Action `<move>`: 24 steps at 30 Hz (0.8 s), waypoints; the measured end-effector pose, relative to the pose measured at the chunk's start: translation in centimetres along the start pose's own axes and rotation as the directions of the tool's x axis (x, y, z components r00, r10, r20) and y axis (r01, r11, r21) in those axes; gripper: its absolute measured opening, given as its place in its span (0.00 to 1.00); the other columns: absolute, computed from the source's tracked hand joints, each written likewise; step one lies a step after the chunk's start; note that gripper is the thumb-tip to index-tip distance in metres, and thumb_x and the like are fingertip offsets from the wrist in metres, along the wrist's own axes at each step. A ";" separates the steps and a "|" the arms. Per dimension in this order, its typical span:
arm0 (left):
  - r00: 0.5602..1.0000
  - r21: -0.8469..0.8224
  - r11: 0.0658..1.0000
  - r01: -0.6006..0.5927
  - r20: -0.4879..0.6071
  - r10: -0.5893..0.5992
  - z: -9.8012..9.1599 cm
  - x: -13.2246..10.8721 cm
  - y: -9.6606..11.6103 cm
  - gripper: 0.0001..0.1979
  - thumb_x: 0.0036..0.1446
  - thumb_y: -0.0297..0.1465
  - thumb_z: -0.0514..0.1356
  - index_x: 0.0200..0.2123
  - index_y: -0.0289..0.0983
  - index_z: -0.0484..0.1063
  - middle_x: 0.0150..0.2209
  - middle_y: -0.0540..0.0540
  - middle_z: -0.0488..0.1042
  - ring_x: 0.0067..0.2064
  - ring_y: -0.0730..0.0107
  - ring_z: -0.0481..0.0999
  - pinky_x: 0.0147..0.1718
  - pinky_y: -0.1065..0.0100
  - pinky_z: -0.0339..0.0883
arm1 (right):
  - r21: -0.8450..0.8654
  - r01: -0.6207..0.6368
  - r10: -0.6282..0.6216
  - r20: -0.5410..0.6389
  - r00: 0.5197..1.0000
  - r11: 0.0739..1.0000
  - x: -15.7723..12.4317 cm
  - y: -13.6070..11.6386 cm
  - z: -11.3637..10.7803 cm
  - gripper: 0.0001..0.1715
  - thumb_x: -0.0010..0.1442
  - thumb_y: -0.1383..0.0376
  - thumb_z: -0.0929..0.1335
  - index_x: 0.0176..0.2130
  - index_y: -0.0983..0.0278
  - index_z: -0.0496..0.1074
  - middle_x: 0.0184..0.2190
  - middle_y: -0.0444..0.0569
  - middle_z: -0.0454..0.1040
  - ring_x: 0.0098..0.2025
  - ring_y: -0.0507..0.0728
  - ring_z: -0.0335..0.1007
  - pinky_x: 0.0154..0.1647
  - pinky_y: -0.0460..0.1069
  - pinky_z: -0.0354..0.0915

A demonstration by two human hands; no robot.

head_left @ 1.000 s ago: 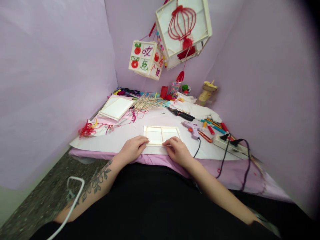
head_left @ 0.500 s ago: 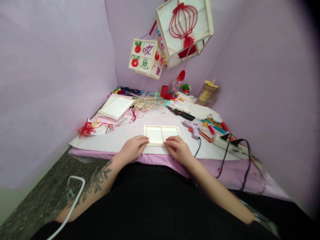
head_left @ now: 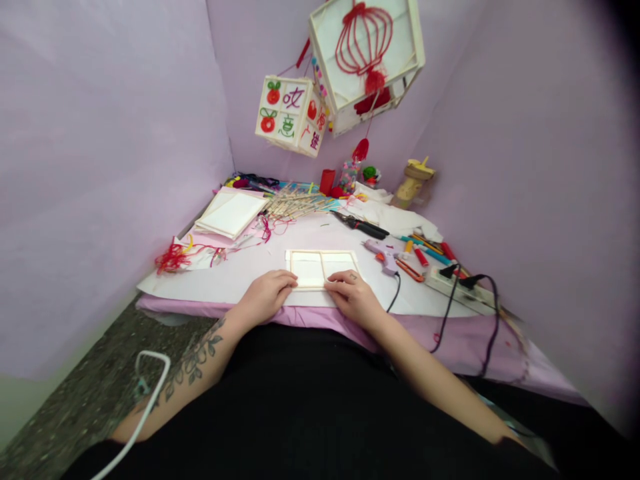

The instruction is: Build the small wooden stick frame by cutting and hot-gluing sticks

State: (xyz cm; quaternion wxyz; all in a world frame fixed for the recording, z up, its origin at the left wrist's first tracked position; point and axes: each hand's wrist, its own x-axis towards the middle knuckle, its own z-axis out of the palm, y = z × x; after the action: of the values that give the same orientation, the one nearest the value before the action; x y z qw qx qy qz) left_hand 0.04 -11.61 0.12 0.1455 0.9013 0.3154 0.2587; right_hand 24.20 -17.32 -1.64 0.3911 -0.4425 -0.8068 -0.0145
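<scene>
A flat rectangular frame of pale thin sticks [head_left: 322, 268], with one stick across its middle and white paper in it, lies on the white paper sheet [head_left: 250, 272] covering the table. At its near left corner, my left hand [head_left: 267, 293] has its fingers closed on the edge. My right hand [head_left: 353, 297] pinches the near edge just right of the middle stick and hides the near right corner. A lilac glue gun [head_left: 384, 257] rests on its side to the right of the frame, its black cord running toward the front edge.
Black-handled cutters [head_left: 363, 225] and a heap of thin sticks [head_left: 300, 202] lie behind. White panels [head_left: 233, 213] are stacked at left beside red yarn [head_left: 173, 259]. A power strip [head_left: 465, 293] with cords sits right. Two lanterns [head_left: 285, 113] hang above; a drink cup [head_left: 414, 183] stands back right.
My right fingers have slid very slightly left along the frame's near edge. The view has shifted a little; my left hand stays at the same corner.
</scene>
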 end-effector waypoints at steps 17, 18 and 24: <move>0.999 -0.026 1.000 -0.013 -0.036 0.012 0.4 -0.1 -0.3 0.10 0.60 0.29 0.53 0.37 0.38 0.75 0.43 0.45 0.78 0.47 0.66 0.76 0.49 0.63 0.69 | 0.041 0.005 -0.005 0.008 1.000 0.999 0.2 0.2 0.1 0.11 0.60 0.72 0.65 0.35 0.61 0.76 0.37 0.52 0.75 0.40 0.58 0.69 0.42 0.55 0.69; 0.999 -0.026 1.000 -0.014 -0.038 0.013 0.4 -0.2 -0.3 0.10 0.60 0.29 0.54 0.37 0.37 0.75 0.43 0.45 0.78 0.46 0.66 0.76 0.49 0.63 0.69 | 0.044 0.010 -0.010 0.016 1.000 0.999 0.2 0.3 0.1 0.10 0.60 0.72 0.65 0.35 0.61 0.75 0.38 0.52 0.75 0.40 0.58 0.69 0.42 0.55 0.69; 0.999 -0.034 0.999 -0.006 -0.048 0.005 0.2 -0.2 -0.2 0.10 0.61 0.30 0.53 0.37 0.38 0.76 0.43 0.45 0.78 0.46 0.66 0.76 0.48 0.63 0.70 | 0.055 -0.003 -0.002 0.081 0.997 0.999 0.4 0.8 0.1 0.09 0.60 0.71 0.65 0.34 0.62 0.75 0.38 0.52 0.75 0.40 0.57 0.69 0.42 0.54 0.69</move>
State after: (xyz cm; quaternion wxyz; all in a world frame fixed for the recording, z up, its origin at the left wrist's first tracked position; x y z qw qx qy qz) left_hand -0.04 -11.61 -0.23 0.1526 0.8931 0.3119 0.2861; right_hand 24.55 -16.49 -1.69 0.3700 -0.4321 -0.8221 0.0256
